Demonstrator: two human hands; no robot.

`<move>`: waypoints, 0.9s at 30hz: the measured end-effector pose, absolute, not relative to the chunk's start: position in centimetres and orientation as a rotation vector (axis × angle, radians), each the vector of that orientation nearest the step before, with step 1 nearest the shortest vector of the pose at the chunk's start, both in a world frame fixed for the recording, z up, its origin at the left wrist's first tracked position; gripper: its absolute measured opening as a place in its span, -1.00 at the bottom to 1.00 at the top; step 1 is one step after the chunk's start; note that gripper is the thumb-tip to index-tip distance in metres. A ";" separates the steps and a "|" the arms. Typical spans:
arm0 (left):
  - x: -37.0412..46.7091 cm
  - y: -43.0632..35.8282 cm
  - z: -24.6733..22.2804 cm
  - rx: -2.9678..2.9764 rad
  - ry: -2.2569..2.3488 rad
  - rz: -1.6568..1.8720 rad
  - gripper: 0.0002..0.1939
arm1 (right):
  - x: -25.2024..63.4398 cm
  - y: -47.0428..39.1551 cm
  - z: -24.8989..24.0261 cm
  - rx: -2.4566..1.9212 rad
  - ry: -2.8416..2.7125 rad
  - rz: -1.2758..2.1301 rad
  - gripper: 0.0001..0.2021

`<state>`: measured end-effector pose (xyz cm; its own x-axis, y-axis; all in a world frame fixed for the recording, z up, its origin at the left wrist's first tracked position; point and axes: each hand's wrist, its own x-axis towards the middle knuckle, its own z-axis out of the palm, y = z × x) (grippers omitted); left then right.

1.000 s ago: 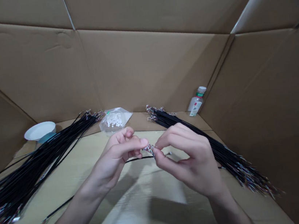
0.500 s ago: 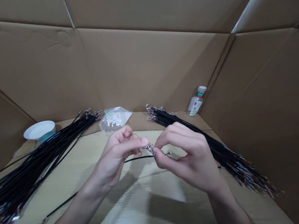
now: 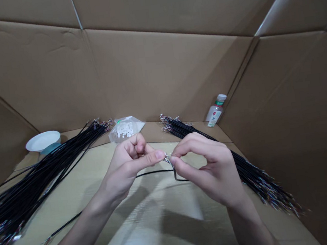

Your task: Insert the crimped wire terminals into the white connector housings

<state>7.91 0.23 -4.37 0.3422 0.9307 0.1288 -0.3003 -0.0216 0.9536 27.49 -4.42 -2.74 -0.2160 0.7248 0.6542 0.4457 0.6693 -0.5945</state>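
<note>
Near the middle of the view my two hands meet at the thin, light-and-dark wires [image 3: 167, 159] of a black cable [image 3: 155, 172]. The thumb and index finger of my left hand [image 3: 129, 163] pinch the wire tips; what lies between the fingertips is too small to make out. My right hand [image 3: 208, 166] pinches the same wires just to the right, its thumb below the index finger. From there the cable bends down and passes behind both hands. Its other end, with bare coloured wires [image 3: 47, 243], rests on the table by my left forearm.
A large bundle of black cables [image 3: 51, 165] lies on the left, another bundle [image 3: 258, 182] on the right. At the back are a clear bag of small white connectors [image 3: 126, 129], a white bowl [image 3: 43, 141] and a bottle [image 3: 215, 111]. Cardboard walls [image 3: 169, 73] enclose the table [image 3: 136, 238].
Both hands have shifted slightly to the right with the wires. The left thumb reaches further right, and a bend of the cable now shows below the right fingertips.
</note>
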 end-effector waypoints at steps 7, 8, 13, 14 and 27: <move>7.7 0.4 -4.5 1.264 0.651 1.120 -0.51 | 27.1 -4.5 -2.8 -0.930 -1.908 0.122 -0.83; 7.7 0.4 -4.4 1.266 0.655 1.114 -0.51 | 27.0 -4.5 -2.8 -0.931 -1.915 0.080 -0.83; 7.6 0.3 -4.2 1.295 0.678 1.110 -0.52 | 26.9 -4.4 -3.0 -0.888 -1.923 0.125 -0.84; 7.5 0.3 -4.1 1.317 0.684 1.120 -0.52 | 26.8 -4.4 -3.0 -0.900 -1.910 0.129 -0.84; 7.3 0.1 -4.0 1.397 0.657 1.130 -0.47 | 26.5 -3.9 -3.8 -0.768 -1.912 0.169 -0.86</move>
